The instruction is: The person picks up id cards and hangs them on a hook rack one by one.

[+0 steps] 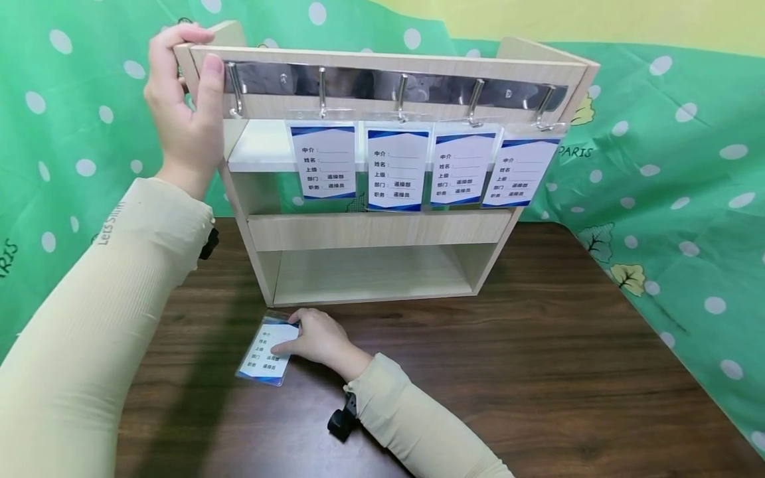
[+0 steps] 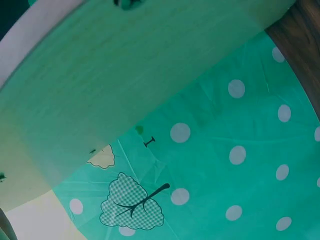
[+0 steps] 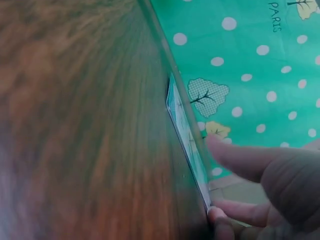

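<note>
My left hand point(image 1: 188, 109) grips the upper left corner of a pale wooden shelf unit point(image 1: 379, 230), thumb on the front board and fingers over the top. The left wrist view shows a wooden panel point(image 2: 135, 70), but no hand. A badge card in a clear sleeve point(image 1: 263, 358) lies on the table in front of the unit. My right hand point(image 1: 323, 338) is at its right side, thumb over the face. In the right wrist view, fingertips point(image 3: 216, 214) touch the badge's near end, while the thumb stands apart from them.
Across the unit's top board runs a metal hook rail point(image 1: 358, 83). Several similar badges point(image 1: 397, 169) hang from its hooks. Below are a white shelf point(image 1: 259, 146) and a lower compartment point(image 1: 370, 272). Green dotted cloth point(image 1: 675, 166) hangs behind the dark wooden table point(image 1: 568, 372).
</note>
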The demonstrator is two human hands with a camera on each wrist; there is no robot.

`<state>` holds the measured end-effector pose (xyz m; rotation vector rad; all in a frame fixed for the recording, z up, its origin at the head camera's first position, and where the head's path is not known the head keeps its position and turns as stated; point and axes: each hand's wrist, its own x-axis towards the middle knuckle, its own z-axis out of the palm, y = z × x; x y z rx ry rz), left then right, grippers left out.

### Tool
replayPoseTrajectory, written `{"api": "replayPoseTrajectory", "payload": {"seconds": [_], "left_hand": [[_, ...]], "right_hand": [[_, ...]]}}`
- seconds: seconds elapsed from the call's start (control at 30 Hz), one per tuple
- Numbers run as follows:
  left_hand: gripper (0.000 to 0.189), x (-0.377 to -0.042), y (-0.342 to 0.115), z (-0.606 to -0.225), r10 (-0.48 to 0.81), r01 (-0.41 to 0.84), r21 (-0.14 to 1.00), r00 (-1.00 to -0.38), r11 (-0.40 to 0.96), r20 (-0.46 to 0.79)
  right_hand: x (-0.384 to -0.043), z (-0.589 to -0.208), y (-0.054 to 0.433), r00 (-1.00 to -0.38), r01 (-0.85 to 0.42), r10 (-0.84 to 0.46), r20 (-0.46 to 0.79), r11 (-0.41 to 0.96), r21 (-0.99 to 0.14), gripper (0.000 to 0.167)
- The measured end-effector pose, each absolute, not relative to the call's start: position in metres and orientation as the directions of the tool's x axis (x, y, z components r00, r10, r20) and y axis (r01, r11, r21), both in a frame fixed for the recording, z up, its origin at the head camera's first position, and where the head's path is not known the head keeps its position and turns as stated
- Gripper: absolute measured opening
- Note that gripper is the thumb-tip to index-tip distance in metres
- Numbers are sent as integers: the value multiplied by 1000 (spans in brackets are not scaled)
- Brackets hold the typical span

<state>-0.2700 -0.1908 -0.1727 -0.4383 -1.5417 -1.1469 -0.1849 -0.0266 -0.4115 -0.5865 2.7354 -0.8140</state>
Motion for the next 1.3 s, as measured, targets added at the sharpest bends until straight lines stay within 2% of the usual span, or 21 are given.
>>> {"api": "replayPoseTrajectory", "payload": {"seconds": [0.17, 0.37, 0.6, 0.9, 1.1, 1.3], "left_hand": [[34, -271, -188, -172, -304, 784, 431, -320, 448, 897], [30, -270, -188, -171, -312, 779, 448, -335, 439, 889], [30, -267, -188, -172, -325, 775, 457, -338, 436, 883], [28, -267, -185, -172, -327, 788, 454, -336, 416, 883], [25, -267, -183, -172, -335, 799, 453, -333, 397, 881], [25, -265, -181, -172, -332, 799, 456, -339, 392, 880]], "right_hand": [[-183, -409, -30, -902, -328, -414, -125, 843, -426, 72], [-186, -405, -30, -889, -331, -423, -177, 859, -390, 88], [-189, -401, -27, -853, -353, -472, -222, 836, -420, 79], [-191, -396, -23, -801, -409, -519, -298, 838, -361, 67], [-191, -396, -22, -806, -399, -514, -294, 838, -372, 63], [-192, -395, -20, -821, -354, -480, -308, 852, -385, 65]]}}
